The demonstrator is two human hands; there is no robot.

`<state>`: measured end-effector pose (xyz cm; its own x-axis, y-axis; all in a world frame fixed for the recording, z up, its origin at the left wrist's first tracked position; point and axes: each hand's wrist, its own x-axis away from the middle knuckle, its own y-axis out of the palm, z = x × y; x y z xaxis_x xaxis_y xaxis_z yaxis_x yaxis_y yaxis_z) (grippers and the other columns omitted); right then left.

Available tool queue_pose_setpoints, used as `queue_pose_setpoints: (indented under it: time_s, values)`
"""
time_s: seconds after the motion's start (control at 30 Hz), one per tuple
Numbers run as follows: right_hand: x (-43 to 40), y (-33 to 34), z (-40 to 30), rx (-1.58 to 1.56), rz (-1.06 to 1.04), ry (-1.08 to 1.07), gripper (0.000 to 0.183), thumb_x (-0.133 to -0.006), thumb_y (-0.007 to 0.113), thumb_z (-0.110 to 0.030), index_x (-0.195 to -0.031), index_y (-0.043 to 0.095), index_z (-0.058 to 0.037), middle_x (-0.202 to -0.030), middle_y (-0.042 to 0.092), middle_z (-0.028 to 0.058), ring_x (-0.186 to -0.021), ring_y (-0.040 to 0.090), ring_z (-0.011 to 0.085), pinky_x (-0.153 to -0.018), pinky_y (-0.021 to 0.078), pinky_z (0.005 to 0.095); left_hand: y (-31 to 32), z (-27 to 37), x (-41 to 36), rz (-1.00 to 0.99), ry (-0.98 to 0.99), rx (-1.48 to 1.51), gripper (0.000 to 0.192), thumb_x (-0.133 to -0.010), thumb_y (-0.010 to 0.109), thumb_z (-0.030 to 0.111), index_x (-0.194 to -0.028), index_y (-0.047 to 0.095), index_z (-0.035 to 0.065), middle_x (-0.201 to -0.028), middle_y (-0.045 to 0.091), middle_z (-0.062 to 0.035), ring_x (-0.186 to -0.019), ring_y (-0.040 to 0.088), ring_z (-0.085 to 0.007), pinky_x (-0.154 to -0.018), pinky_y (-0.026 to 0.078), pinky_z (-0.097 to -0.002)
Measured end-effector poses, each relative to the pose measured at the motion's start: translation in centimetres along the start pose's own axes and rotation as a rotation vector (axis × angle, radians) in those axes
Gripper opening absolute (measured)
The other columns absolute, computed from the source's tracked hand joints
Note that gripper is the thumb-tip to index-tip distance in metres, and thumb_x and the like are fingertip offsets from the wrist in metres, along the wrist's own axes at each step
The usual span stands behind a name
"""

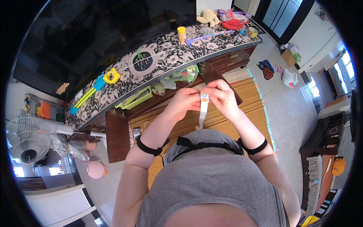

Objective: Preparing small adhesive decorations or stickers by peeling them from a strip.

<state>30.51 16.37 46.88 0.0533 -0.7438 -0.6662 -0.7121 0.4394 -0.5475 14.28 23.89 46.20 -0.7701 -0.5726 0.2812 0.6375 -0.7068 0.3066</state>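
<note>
A white strip of round, colourful stickers (204, 103) hangs down between my hands towards my lap. My left hand (185, 102) holds the strip near its upper end, with the fingers curled at its edge. On the other side, my right hand (221, 95) has its thumb and fingers pinched at the top of the strip. Whether a loose sticker is between those fingertips cannot be told. Beyond my hands is a low wooden cabinet with an open door (217, 78); a green plastic basket (139, 99) stands inside it.
On the flowered cabinet cover (173, 59) lie a white cable, a yellow-lidded bottle (181, 34), a purple toy stick (208, 36) and a plush toy (209, 17). A standing fan (28, 139) is at left, near a pink balloon (95, 170). Bags lie on the floor at right.
</note>
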Motion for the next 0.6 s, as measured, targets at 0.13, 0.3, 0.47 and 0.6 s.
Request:
queue_pose_setpoints:
  time_s: [0.13, 0.3, 0.47, 0.6]
  values:
    - [0.1, 0.0, 0.1, -0.376, -0.016, 0.343, 0.020, -0.075, 0.061, 0.003, -0.094, 0.065, -0.0022, -0.080, 0.057, 0.0068, -0.074, 0.059, 0.0155, -0.066, 0.0486, 0.0262, 0.3, 0.2, 0.0, 0.020, 0.000, -0.054, 0.025, -0.087, 0.054, 0.016, -0.104, 0.058, -0.0015, -0.092, 0.065, -0.0098, -0.081, 0.065, -0.0179, -0.071, 0.053, -0.0289]
    - [0.2, -0.3, 0.7, 0.192, 0.078, -0.142, 0.016, -0.078, 0.061, 0.000, -0.093, 0.065, -0.0010, -0.078, 0.056, 0.0068, -0.068, 0.057, 0.0134, -0.064, 0.0482, 0.0240, 0.5, 0.5, 0.2, -0.036, -0.017, -0.031, 0.024, -0.088, 0.053, 0.017, -0.102, 0.059, -0.0016, -0.090, 0.065, -0.0092, -0.079, 0.065, -0.0166, -0.070, 0.053, -0.0286]
    - [0.2, 0.1, 0.2, -0.223, -0.007, 0.263, 0.019, -0.073, 0.064, -0.002, -0.092, 0.066, -0.0057, -0.078, 0.056, 0.0048, -0.071, 0.057, 0.0172, -0.066, 0.0466, 0.0290, 0.5, 0.2, -0.1, 0.032, 0.047, -0.057, 0.022, -0.088, 0.053, 0.015, -0.101, 0.059, -0.0017, -0.089, 0.065, -0.0090, -0.078, 0.065, -0.0164, -0.070, 0.053, -0.0280]
    - [0.4, -0.1, 0.8, -0.152, -0.015, 0.188, 0.022, -0.073, 0.063, -0.001, -0.094, 0.066, -0.0062, -0.078, 0.056, 0.0047, -0.072, 0.057, 0.0164, -0.065, 0.0460, 0.0293, 0.7, 0.4, -0.1, 0.037, 0.021, -0.054, 0.022, -0.088, 0.053, 0.015, -0.101, 0.060, -0.0015, -0.089, 0.065, -0.0090, -0.078, 0.065, -0.0162, -0.070, 0.053, -0.0276]
